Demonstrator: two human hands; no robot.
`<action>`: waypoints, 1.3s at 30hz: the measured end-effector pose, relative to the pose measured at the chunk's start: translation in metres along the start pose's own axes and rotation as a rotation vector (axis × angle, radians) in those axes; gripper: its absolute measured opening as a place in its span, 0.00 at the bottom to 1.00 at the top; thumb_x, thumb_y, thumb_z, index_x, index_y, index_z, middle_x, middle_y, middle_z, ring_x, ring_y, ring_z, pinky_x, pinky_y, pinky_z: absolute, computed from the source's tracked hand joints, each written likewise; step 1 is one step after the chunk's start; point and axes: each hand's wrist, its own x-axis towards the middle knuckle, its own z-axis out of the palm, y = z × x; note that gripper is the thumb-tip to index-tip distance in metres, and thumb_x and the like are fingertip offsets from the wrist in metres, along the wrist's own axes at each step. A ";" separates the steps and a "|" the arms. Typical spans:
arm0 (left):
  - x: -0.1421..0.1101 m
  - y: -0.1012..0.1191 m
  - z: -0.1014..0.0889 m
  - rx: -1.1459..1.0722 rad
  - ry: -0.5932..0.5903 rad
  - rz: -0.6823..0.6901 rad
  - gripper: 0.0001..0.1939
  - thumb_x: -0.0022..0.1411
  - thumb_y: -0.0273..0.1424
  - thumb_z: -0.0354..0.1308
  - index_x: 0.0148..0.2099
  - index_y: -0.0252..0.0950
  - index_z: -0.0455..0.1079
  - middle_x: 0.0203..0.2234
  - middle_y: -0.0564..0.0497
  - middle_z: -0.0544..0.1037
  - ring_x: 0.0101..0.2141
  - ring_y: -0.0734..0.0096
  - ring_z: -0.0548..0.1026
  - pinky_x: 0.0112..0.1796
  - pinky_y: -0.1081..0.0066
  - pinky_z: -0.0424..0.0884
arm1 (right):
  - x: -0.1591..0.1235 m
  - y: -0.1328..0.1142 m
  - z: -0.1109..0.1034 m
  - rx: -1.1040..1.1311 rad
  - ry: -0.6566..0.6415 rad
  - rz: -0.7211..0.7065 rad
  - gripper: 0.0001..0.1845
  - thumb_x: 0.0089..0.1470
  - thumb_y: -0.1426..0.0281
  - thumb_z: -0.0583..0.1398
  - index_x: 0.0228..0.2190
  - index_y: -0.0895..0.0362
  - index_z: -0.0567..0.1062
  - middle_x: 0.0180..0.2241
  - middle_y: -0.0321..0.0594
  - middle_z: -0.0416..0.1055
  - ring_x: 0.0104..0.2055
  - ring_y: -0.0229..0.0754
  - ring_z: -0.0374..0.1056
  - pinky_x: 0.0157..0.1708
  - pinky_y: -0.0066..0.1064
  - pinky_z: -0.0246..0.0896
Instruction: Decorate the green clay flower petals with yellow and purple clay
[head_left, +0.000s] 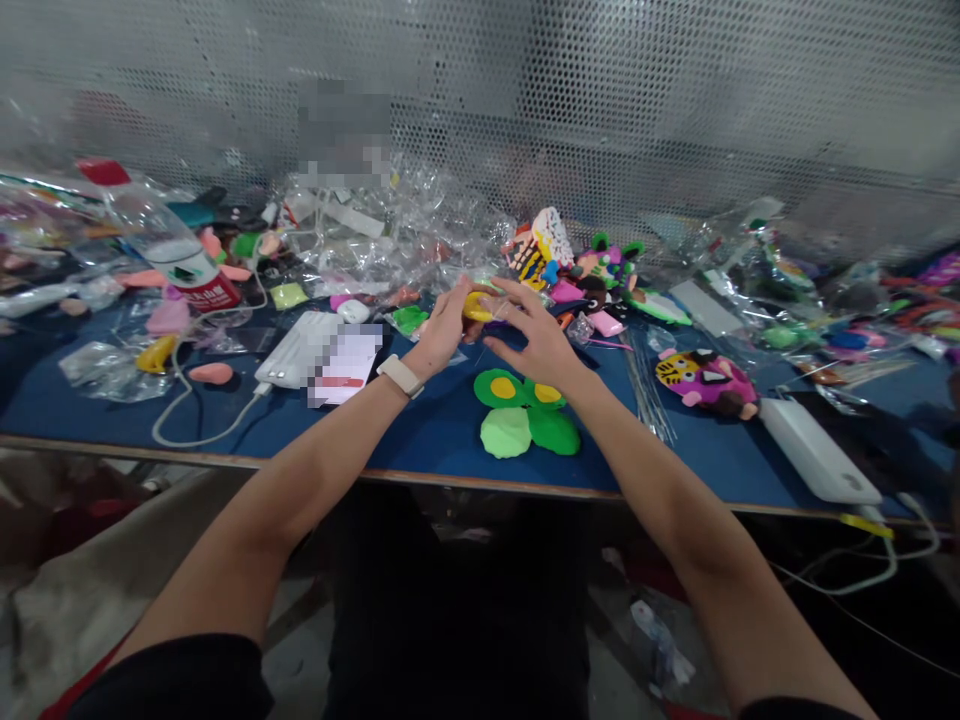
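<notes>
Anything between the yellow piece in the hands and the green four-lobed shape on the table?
Partly: the right hand. Its thumb sits between the yellow piece and the green shape, and its wrist side overlaps the upper right lobe in this view. No other sizeable obstacle is visible.

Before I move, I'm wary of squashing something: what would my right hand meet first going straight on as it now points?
Your right hand would probably meet the yellow piece first, with the left hand just beyond; whether it already touches is unclear.
</notes>
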 end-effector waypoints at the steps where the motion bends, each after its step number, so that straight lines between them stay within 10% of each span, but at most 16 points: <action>1: -0.001 0.001 0.000 -0.023 -0.013 -0.004 0.43 0.72 0.72 0.41 0.41 0.39 0.76 0.19 0.55 0.64 0.18 0.75 0.60 0.20 0.72 0.57 | 0.001 0.000 -0.001 -0.001 -0.017 -0.009 0.27 0.69 0.65 0.64 0.67 0.42 0.75 0.75 0.42 0.64 0.77 0.60 0.62 0.74 0.66 0.63; 18: -0.011 0.002 0.008 0.007 -0.018 -0.002 0.43 0.69 0.74 0.43 0.29 0.39 0.64 0.17 0.56 0.59 0.19 0.77 0.55 0.22 0.71 0.55 | -0.002 0.000 0.001 -0.086 -0.071 0.035 0.42 0.64 0.74 0.66 0.73 0.37 0.67 0.78 0.39 0.59 0.80 0.63 0.56 0.75 0.68 0.62; 28: -0.015 0.004 0.007 0.204 0.050 0.111 0.34 0.79 0.62 0.46 0.50 0.37 0.78 0.33 0.47 0.78 0.34 0.66 0.76 0.35 0.68 0.74 | -0.003 -0.003 0.008 0.005 -0.061 0.098 0.36 0.64 0.71 0.66 0.69 0.41 0.72 0.78 0.41 0.59 0.80 0.61 0.57 0.75 0.68 0.61; 39: -0.012 0.000 -0.006 0.614 -0.020 0.302 0.40 0.81 0.59 0.36 0.47 0.36 0.80 0.40 0.38 0.84 0.39 0.55 0.82 0.47 0.58 0.75 | 0.002 -0.007 0.011 0.127 -0.042 0.108 0.21 0.63 0.69 0.67 0.57 0.47 0.82 0.76 0.46 0.63 0.75 0.59 0.66 0.75 0.63 0.62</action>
